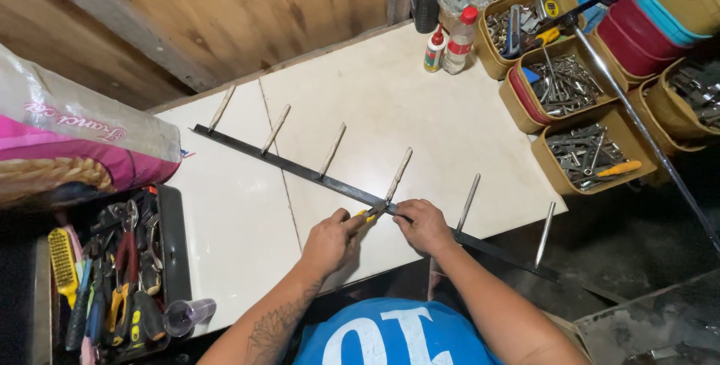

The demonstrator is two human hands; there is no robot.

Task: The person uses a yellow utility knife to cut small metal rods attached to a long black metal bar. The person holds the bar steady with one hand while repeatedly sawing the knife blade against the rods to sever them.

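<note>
A long black metal bar [300,172] lies slantwise across the white tiled worktop [390,103]. Several pegs stick up from it; the left ones [334,149] look pale and coated, the two right ones [467,204] are bare metal. My left hand [330,241] grips a small tool with a yellow handle [367,216], its tip at the base of a coated peg [397,174]. My right hand [424,224] pinches the bar just right of that peg. Both hands rest at the worktop's near edge.
An open black tray of pliers and hand tools [120,275] sits at near left, a clear cup [187,314] beside it. A pink and white bag [75,140] lies at left. Tan tubs of metal parts [585,151] and two small bottles [450,43] stand at right.
</note>
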